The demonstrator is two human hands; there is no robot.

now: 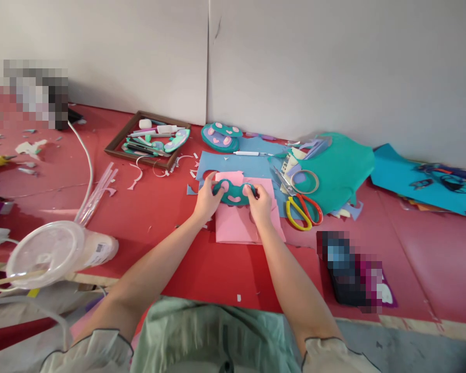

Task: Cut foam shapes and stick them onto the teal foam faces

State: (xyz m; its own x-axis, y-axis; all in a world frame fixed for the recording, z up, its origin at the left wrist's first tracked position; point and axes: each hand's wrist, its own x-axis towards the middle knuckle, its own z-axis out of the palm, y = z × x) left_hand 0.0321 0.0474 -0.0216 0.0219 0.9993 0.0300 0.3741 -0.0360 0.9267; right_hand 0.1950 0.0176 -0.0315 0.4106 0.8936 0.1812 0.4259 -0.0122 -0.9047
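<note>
Between both hands is a teal foam cutout (235, 195) with pink patches, held level over a pink foam sheet (236, 228). My left hand (207, 199) pinches its left end, thumb on top. At the opposite end my right hand (261, 203) grips it the same way, thumb on a pink patch. Beneath and behind the pink sheet lies a blue foam sheet (217, 161). Scissors (299, 207) with yellow and red handles rest right of my right hand, beside a tape roll (305, 181). Similar teal, purple and pink foam pieces (221, 137) lie against the wall.
A brown tray (120, 133) holds pens and foam parts at back left. A lidded plastic tub (62, 254) and clear sticks (97, 194) are left. Large teal foam (337, 171) spreads rightward, with blue sheets (399, 178) beyond. A blurred dark object (345, 269) lies near the front edge.
</note>
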